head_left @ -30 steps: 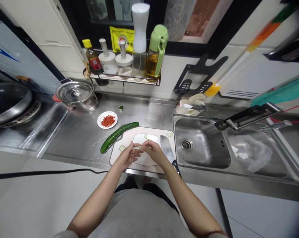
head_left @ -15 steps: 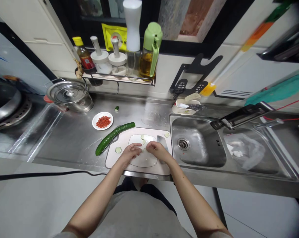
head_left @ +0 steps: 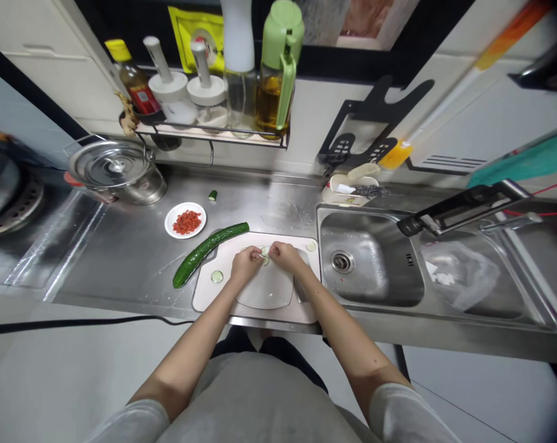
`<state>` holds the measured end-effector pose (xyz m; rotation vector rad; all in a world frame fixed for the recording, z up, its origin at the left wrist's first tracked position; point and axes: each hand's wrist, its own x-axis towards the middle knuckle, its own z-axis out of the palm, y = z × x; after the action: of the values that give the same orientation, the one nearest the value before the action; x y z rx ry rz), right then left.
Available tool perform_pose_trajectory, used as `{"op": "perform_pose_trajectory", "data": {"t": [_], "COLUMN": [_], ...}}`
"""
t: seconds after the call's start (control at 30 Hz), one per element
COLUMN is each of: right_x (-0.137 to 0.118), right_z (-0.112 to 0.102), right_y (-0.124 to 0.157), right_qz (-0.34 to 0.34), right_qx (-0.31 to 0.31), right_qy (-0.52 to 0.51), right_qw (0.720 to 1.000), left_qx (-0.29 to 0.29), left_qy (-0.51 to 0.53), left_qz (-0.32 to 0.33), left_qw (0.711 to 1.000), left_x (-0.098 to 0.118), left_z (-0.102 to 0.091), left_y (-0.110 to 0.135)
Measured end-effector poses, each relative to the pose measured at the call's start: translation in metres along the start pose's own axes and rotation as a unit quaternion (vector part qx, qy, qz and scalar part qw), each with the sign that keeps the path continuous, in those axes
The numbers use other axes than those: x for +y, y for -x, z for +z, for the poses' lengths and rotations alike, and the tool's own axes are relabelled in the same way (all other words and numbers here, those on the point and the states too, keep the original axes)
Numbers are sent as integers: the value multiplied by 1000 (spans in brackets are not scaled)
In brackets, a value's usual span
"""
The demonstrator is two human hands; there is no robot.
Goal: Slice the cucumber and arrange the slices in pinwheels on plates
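Observation:
A white plate (head_left: 265, 296) lies on the pale cutting board (head_left: 209, 298), with thin cucumber slices (head_left: 266, 261) near its far edge. Over that edge my left hand (head_left: 247, 263) is closed in a pinch, its fingertips at a pale cucumber slice. My right hand (head_left: 285, 256) is just beside it, fingers curled together; whatever they hold is hidden. One slice (head_left: 217, 277) sits on the board's left side, another (head_left: 310, 246) in its far right corner. A knife blade (head_left: 302, 289) rests along the right, partly under my forearm. The long cucumber (head_left: 205, 253) leans over the board's left edge.
Left on the steel counter are a small plate of red bits (head_left: 186, 220), a cucumber end (head_left: 213, 195) and a lidded pot (head_left: 122, 175). The sink (head_left: 366, 264) adjoins the board at right. A seasoning rack (head_left: 214, 136) overhangs the back.
Both hands have moved toward the plate's far edge and closer together. The left fingers, spread before, are now pinched. The view has shifted slightly.

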<state>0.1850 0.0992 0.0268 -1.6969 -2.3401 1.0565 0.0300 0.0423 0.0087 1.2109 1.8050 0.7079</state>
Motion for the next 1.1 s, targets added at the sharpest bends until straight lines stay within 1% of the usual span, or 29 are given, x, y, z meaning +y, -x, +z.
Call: {"op": "perform_pose_trajectory", "data": {"t": [0.2,0.37,0.47,0.6,0.77,0.87,0.97,1.1], "right_x": [-3,-10,-13,-14,-14,-13,-14,-17], "right_z": [1,-1,-3,-2,0,-1,-1,4], "right_y": [-1,-1,0,-1,-1,-2,-1,1], "right_qz": [13,11,11,14,18,22,31,32], "right_qx": [-5,-11,-27,-44,-38,-38,-23,-20], "right_qy": [70,143,170,183,186,180,170,166], "right_qw": [997,990,985,982,982,983,985,985], "left_qx": [9,6,-2,-15,0,3,1,0], "left_qy": [-87,-173,-210,-247,-282,-285,-282,-283], "left_qz": [19,27,27,14,21,25,25,27], "left_qw": [996,985,977,969,959,958,959,959], "left_x": [9,17,20,22,20,18,17,16], "left_z": [-1,-1,-1,-1,0,0,-1,-1], "left_y": [0,0,0,1,1,1,1,1]}}
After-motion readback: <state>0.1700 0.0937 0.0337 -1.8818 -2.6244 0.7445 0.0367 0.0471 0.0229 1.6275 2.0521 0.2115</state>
